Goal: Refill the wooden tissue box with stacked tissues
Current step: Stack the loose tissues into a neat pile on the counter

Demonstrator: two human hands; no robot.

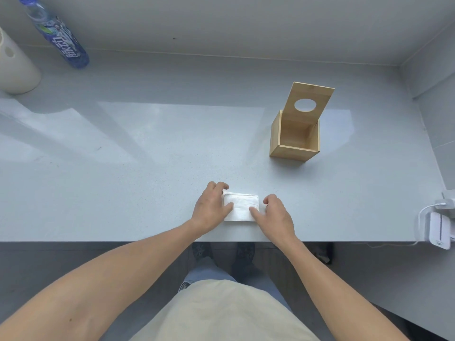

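The stack of white folded tissues lies near the grey desk's front edge. The left hand and the right hand each pinch one end in their grip. It is probably soft, light and floppy, so both ends need support.

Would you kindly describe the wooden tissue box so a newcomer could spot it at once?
On the grey countertop, look to the far right, beyond the white tissue stack. The light wooden box stands there open and empty. Only it has a raised lid with a round hole.
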